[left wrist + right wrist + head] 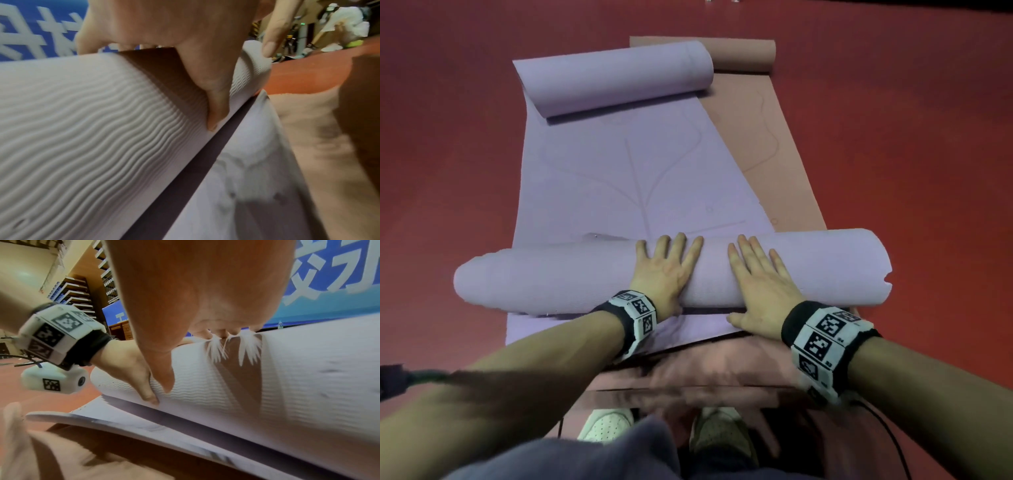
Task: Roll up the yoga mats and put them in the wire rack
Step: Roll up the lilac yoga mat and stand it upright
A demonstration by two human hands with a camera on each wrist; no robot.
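A purple yoga mat point(619, 171) lies flat on the floor, partly over a pink-brown mat point(767, 137). Its near end is wound into a thick roll point(551, 277) that lies crosswise in front of me. My left hand point(666, 263) and right hand point(760, 274) press side by side on top of the roll, fingers straight and spread. The wrist views show the ribbed roll point(82, 129) point(287, 378) under each palm, with the left thumb point(216, 105) down its near side. The purple mat's far end curls up into a loose roll point(619, 78). No wire rack is in view.
A red floor point(911, 137) surrounds the mats. The pink-brown mat's far end point(743, 54) also curls up. My shoes point(606, 425) stand on its near end. A blue banner with white characters point(329, 272) and stepped seating point(78, 293) lie beyond.
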